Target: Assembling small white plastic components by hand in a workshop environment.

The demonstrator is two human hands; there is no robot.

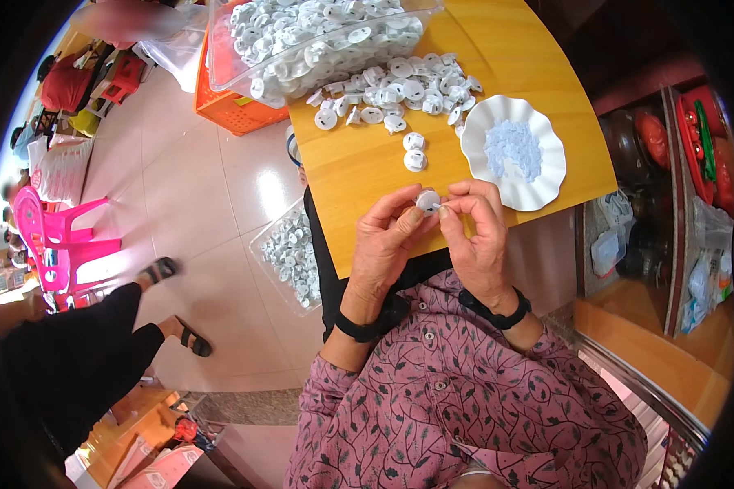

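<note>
Over the near edge of the yellow wooden table (pixel 342 179), my left hand (pixel 386 232) pinches a round white plastic part (pixel 426 199) between thumb and fingers. My right hand (pixel 479 236) is closed at its right side, thumb and forefinger gripping a tiny pale piece (pixel 437 206) against the part. Just beyond my hands lie two similar round parts, one nearer (pixel 415 160) and one farther (pixel 414 141). To the right, a white scalloped plate (pixel 556 159) holds a heap of small pale bluish pieces (pixel 514 148).
A loose pile of white parts (pixel 400 88) spreads across the far table, beside a full clear bin (pixel 326 49) over an orange crate (pixel 240 114). Another clear tub (pixel 289 257) sits on the floor at left. Someone in dark trousers (pixel 81 359) stands near a pink chair (pixel 53 236). Shelves (pixel 669 204) stand right.
</note>
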